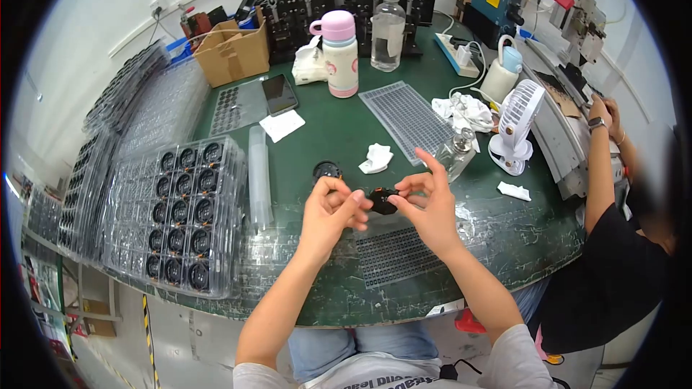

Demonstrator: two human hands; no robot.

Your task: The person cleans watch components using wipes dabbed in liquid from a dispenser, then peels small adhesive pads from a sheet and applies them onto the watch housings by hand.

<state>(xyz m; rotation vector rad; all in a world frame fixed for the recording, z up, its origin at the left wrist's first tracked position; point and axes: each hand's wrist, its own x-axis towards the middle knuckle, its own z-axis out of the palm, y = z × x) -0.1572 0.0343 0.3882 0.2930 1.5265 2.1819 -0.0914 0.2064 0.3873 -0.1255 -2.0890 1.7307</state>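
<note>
Between my two hands, over the front of the green table, is a small round black part (382,200) with a bit of orange on its edge. My left hand (335,209) has thumb and fingers pinched at its left side. My right hand (430,205) grips its right side between thumb and fingers, the index finger raised. Just behind my left hand lies another round black part (328,171), partly hidden by the fingers. Below the hands a sheet of small dark pieces (398,256) lies flat. A crumpled white tissue (376,159) sits behind the held part.
Stacked clear trays (176,216) with black round parts stand left, beside a clear plastic tube (259,180). A glass bottle (455,153) and white fan (515,126) stand right. Farther back are a thermos (339,57), phone (279,94) and grey sheet (414,119). A co-worker's arm (600,166) is at right.
</note>
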